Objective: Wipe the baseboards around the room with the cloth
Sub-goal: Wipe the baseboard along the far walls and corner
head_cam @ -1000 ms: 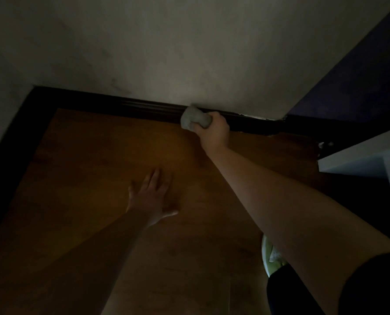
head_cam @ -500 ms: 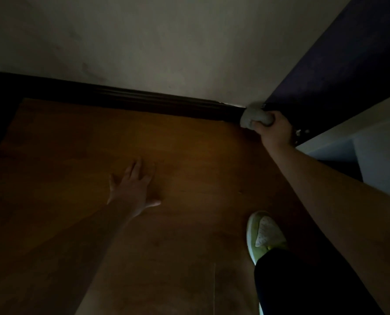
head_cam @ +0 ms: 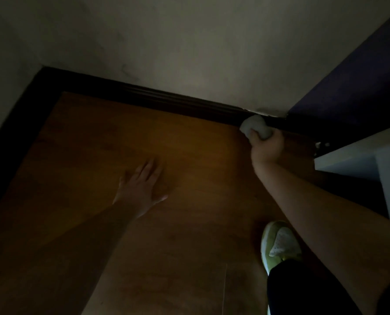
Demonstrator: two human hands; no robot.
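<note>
I see my right hand (head_cam: 265,147) stretched out to the far wall. Its fingers (head_cam: 254,135) are curled tight around a pale cloth (head_cam: 255,127), bunched into a ball. The cloth sticks out past the fingers and touches the dark baseboard (head_cam: 166,100). That spot is close to the right end of the baseboard, near the corner where a dark purple wall (head_cam: 353,87) starts.

The baseboard runs away to the left of those fingers, under a dull white wall (head_cam: 189,42). Then it turns at the left corner and comes down the left side.

My left hand (head_cam: 141,189) lies flat on the brown wood floor (head_cam: 189,167). Its fingers (head_cam: 149,170) are straight and close together, pointing toward the baseboard, and the thumb sticks out to the right. It holds nothing. It is well apart from the cloth, down and to the left of it.

Below my right arm I see a light green shoe (head_cam: 279,243) on the floor, with a dark trouser leg (head_cam: 303,289) above it. To the right of my gripping fingers there is something white with a flat top (head_cam: 360,155). I cannot tell what it is. The room is very dim.
</note>
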